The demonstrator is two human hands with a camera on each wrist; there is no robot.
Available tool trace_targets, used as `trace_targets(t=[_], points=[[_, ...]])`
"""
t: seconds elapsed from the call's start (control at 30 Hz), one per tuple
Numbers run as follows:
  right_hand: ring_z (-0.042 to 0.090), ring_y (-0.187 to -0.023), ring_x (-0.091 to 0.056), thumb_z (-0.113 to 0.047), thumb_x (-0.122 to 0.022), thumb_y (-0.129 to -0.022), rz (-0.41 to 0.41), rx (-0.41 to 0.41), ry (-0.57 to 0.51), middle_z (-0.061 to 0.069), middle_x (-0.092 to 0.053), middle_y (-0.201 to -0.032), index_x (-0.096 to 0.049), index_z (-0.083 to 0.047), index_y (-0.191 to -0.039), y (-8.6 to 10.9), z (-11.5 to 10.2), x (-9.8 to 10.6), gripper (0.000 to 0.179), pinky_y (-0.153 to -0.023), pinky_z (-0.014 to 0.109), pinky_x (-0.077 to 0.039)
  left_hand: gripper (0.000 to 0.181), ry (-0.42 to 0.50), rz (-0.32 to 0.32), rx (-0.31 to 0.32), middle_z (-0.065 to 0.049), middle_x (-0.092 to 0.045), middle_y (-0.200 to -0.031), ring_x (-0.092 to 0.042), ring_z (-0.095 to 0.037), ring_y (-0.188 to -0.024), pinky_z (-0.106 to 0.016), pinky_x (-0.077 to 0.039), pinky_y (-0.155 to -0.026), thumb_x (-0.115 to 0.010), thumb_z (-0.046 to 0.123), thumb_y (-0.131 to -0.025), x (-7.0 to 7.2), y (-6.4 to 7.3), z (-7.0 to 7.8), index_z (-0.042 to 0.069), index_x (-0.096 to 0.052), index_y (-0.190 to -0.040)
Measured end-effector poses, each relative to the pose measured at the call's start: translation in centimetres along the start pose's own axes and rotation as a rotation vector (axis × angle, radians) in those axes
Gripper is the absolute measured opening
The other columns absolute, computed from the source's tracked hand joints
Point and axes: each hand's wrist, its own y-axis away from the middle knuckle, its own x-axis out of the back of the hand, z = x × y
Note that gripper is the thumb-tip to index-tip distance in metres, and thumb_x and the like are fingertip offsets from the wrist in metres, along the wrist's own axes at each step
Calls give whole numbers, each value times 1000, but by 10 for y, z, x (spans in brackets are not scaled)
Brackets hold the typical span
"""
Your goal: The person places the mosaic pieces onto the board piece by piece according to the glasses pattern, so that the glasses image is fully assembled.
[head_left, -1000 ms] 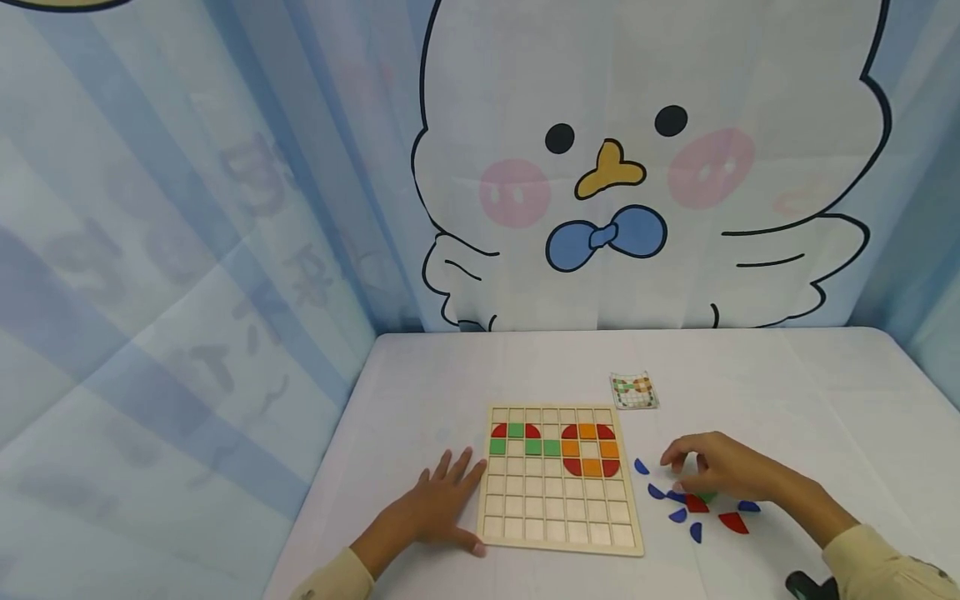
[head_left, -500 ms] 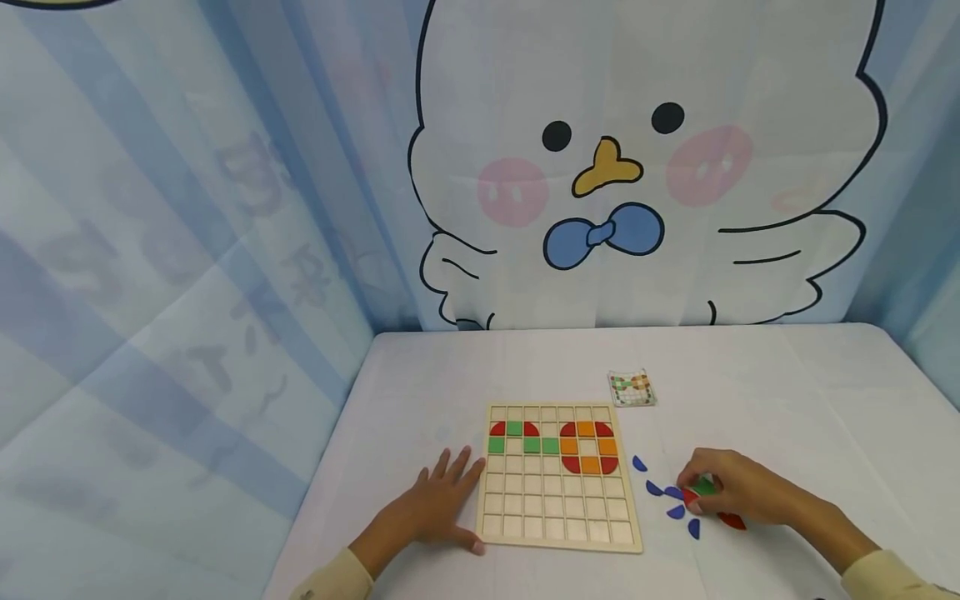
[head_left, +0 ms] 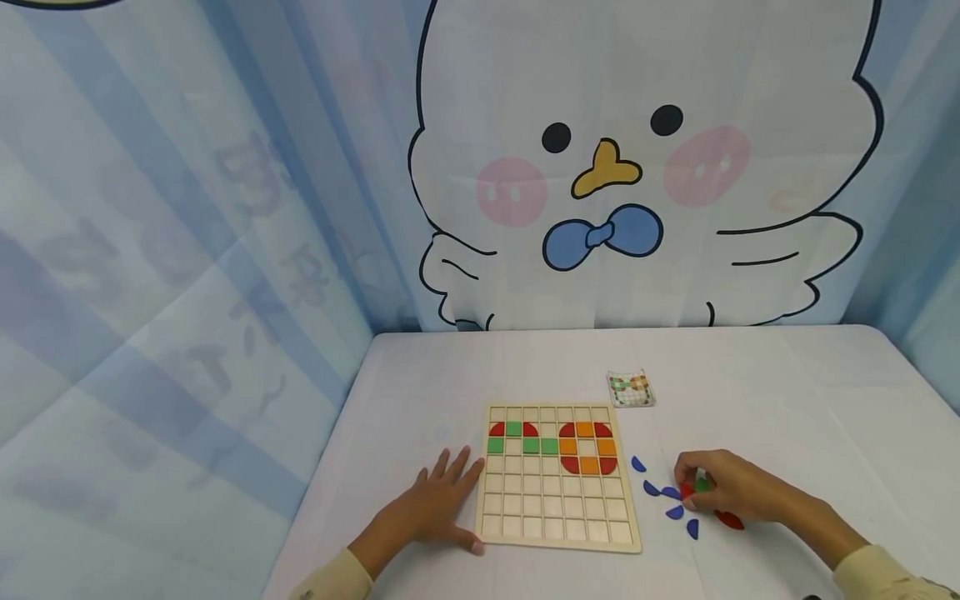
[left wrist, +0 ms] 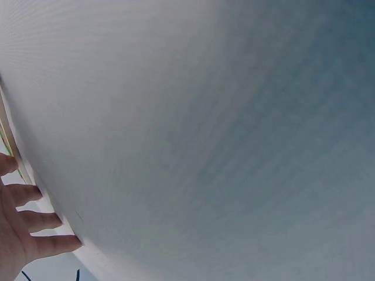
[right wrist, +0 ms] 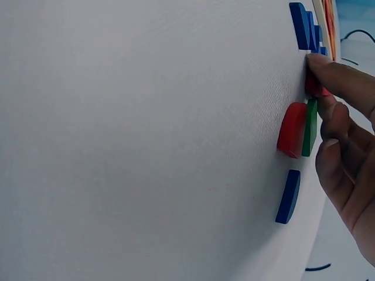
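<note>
A wooden grid board [head_left: 558, 508] lies on the white table, with red, green and orange tiles [head_left: 585, 446] in its upper rows. My left hand [head_left: 444, 493] rests flat and spread on the table against the board's left edge, its fingers [left wrist: 35, 221] straight. To the right of the board, my right hand [head_left: 690, 487] curls over loose pieces, its fingertips [right wrist: 328, 67] pinching a small red piece [right wrist: 314, 86]. A green piece [right wrist: 309, 126] and a larger red piece [right wrist: 292, 130] lie just under that hand.
Several blue curved pieces [head_left: 651, 488] are scattered between the board and my right hand, and another red piece [head_left: 729, 521] lies beside the wrist. A small pattern card [head_left: 631, 389] sits behind the board. A printed curtain closes off the table's back and left.
My right hand has drawn back and down onto the loose pieces and its fingers have closed around the red and green ones. The left hand has stayed put.
</note>
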Motion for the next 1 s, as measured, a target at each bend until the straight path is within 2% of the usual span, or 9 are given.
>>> trace_targets(t=[0.2,0.3,0.47,0.67,0.9,1.0], points=[[6,-71,-51,-23,-76,-89,10,69,-43,-5,-60,-87,-66,-18,-105,0,-4,-1,20,-61,20,-45,121,-3,1,-4,-10,-14,-169,-14,-44,-154,-67,-29,-114,-74,77,-66,-2,0,-1,23,-23,-161],[4,-70,-51,-22,-74,-91,22,76,-46,-6,-60,-87,-69,-17,-110,-1,-8,-1,20,-60,19,-44,121,-8,5,-5,-10,-15,-169,-14,-43,-154,-67,-29,-114,-73,78,-66,-3,-1,-2,23,-23,-161],[4,-69,-51,-21,-72,-92,38,74,-44,-8,-61,-84,-73,-18,-109,-7,-14,-3,18,-58,19,-43,121,-15,10,-6,-10,-15,-169,-15,-43,-154,-67,-30,-114,-73,78,-66,-3,-1,-3,24,-23,-161],[7,-69,-52,-28,-74,-91,36,88,-69,-8,-62,-82,-72,-21,-102,-15,-21,-6,14,-58,19,-43,120,-7,6,-9,-10,-15,-169,-15,-43,-154,-67,-29,-114,-73,77,-67,-1,-1,-2,23,-23,-161],[6,-66,-52,-26,-71,-94,38,138,-111,-7,-62,-85,-73,-15,-112,-26,-30,-9,21,-56,19,-43,120,5,8,-11,-11,-15,-169,-15,-43,-154,-68,-29,-114,-74,76,-67,0,2,-1,21,-24,-161],[5,-64,-51,-25,-69,-95,31,157,-117,-7,-64,-88,-74,-15,-112,-32,-33,-10,20,-55,19,-43,120,0,11,-13,-11,-15,-169,-15,-43,-154,-67,-29,-114,-74,76,-67,0,2,-1,22,-24,-161]])
